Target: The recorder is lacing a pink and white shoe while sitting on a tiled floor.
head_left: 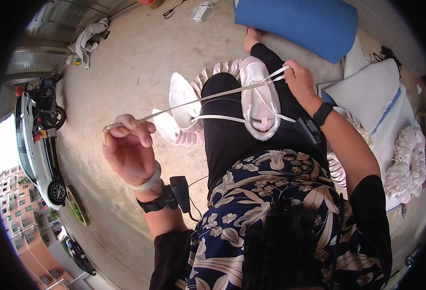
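The left hand point(130, 147), raised out to the side, has its fingers curled down on the end of a pale shoelace point(184, 105), pinching it. From that grip the lace runs taut rightward, above the knee, to a pink-and-white sneaker point(260, 99). The sneaker lies on the black trousers point(222, 116) between the two hands, well apart from the left grip and just left of and below the right one. A second stretch of lace extends from its side toward the left grip, slack. The right hand point(301, 82) has thumb and fingers pressed together on white lace loops at the sneaker's upper right.

Around them spreads a bare concrete floor point(126, 63). Far left of the left grip stand a white car point(34, 150) and, just right of it, a motorcycle point(49, 108); below the car, a reddish apartment building point(19, 208) shows outdoors. Above the left grip, a grey-white cloth point(89, 42) lies near the wall. Right of the left grip, beside the knee, sits a stack of pale pink shoe uppers point(180, 99). Above the right grip is a large blue roll point(295, 24). Right of that grip lie white sheets point(372, 87) with blue edging, and farther right and lower, a pale ruffled stack point(406, 166).
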The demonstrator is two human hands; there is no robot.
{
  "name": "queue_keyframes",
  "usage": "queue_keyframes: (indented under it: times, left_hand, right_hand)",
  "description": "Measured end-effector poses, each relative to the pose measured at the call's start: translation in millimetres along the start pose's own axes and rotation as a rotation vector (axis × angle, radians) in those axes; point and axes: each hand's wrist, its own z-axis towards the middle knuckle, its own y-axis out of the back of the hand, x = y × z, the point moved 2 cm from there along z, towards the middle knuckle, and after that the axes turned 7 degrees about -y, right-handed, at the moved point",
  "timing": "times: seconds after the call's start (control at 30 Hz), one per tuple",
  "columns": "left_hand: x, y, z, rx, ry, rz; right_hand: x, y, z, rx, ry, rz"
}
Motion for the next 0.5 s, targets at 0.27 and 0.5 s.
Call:
queue_keyframes:
  times: [0.27,0.5]
  left_hand:
    - [-39,69,-91,-0.624,0.305,0.587]
    - [-104,173,-190,-1.321,0.246,0.729]
  right_hand:
    - [11,-17,-14,-0.077,-0.060,0.326]
    - [33,-17,-38,0.136,0.157,0.185]
